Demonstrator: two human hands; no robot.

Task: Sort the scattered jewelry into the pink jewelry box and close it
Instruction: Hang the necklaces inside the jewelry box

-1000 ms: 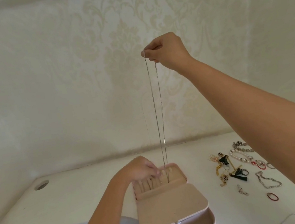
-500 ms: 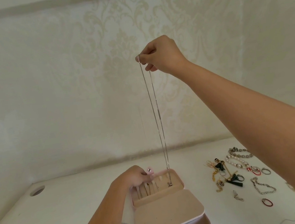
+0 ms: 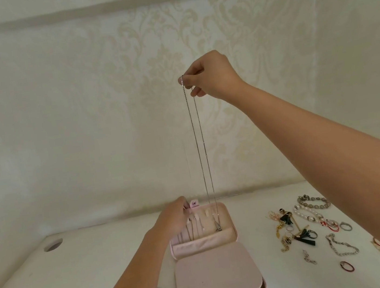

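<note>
The right hand (image 3: 211, 77) pinches the necklace (image 3: 199, 142) high over the open pink box (image 3: 214, 272) at the near middle of the worktop (image 3: 102, 254), the left hand (image 3: 174, 216) holding the far edge of its lid (image 3: 227, 219), and a quick drop could well snag the loose chain on the hung chains (image 3: 191, 229) beside it.

Forearms bare; hands bare too: left hand (image 3: 175, 217), right hand (image 3: 211, 76).

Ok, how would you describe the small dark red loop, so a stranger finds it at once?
From the open pink jewelry box on the white table, look right to the scattered jewelry. The dark red loop lies nearest the viewer there, just in front of the silver chain bracelet. Unlike its neighbours, it is a plain oval touching nothing.
</note>
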